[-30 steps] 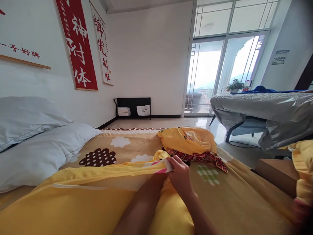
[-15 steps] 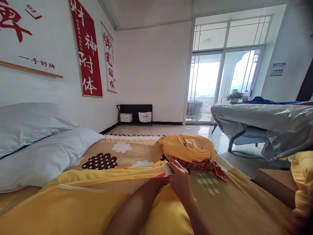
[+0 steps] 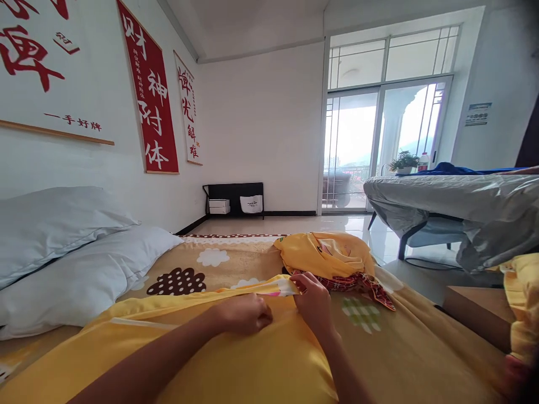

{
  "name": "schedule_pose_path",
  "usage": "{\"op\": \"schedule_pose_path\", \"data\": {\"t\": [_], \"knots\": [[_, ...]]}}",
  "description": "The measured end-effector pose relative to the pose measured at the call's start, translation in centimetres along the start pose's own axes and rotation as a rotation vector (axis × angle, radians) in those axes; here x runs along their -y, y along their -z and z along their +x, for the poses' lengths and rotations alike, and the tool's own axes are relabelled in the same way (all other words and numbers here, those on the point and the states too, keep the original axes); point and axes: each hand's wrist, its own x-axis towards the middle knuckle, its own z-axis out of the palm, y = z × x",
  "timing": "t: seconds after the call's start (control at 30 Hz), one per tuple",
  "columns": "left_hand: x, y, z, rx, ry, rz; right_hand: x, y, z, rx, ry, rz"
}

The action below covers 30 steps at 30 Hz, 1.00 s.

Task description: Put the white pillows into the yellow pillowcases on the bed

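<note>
A large yellow cloth cover (image 3: 261, 365) with a pale strip along its left part spreads over the bed in front of me. My right hand (image 3: 312, 300) pinches the far edge of this cover, where a white and pink print shows. Left of it, my left hand (image 3: 244, 314) is closed in a loose fist over the cover, fingers curled downward. What lies inside its fingers is hidden. Just beyond my right hand lies a bunched yellow cloth (image 3: 324, 252) with red plaid trim.
White pillows (image 3: 105, 264) lie at the left by the wall. The bed has a brown patterned sheet (image 3: 404, 348). A cardboard box (image 3: 474, 311) and more yellow cloth (image 3: 524, 303) are at the right. Behind them stands a table under a grey cover (image 3: 455, 202).
My left hand, hidden behind my right hand before, has drawn back to the left and now shows above the cover. My right hand keeps its pinch on the edge.
</note>
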Motion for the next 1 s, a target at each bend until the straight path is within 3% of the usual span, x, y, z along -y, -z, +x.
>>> {"op": "schedule_pose_path", "data": {"t": [0.17,0.23,0.3,0.37,0.43,0.5,0.6,0.67,0.83,1.0], "knots": [[-1.2,2.2,-1.4,-0.246,0.021,0.396,0.7,0.5,-0.1,0.0,0.008,-0.063],[-0.9,1.5,-0.4,-0.215,-0.018,0.487,1.2,1.3,0.0,0.022,0.022,-0.05],[-0.1,0.0,0.6,-0.136,-0.022,0.482,1.4,2.3,0.1,0.159,0.061,0.044],[0.8,-1.9,1.1,-0.083,-0.041,0.471,0.6,3.3,0.4,0.422,0.084,0.237],[1.3,-3.6,0.9,-0.07,-0.087,0.482,-1.2,3.7,0.9,0.628,-0.004,0.482],[1.4,-4.7,0.2,-0.067,-0.127,0.49,-4.1,3.1,1.2,0.57,-0.243,0.695],[0.8,-5.1,-0.8,-0.064,-0.157,0.493,-8.3,0.4,1.1,0.274,-0.712,0.811],[0.3,-5.1,-1.3,-0.058,-0.166,0.5,-9.9,-1.7,0.7,0.278,-0.874,0.821],[-0.6,-4.9,-1.8,-0.071,-0.221,0.493,-9.2,-4.9,0.4,0.425,-0.881,0.915],[-1.4,-3.1,-3.2,-0.036,-0.157,0.191,-7.1,-4.5,0.6,0.33,-0.812,0.963]]}}
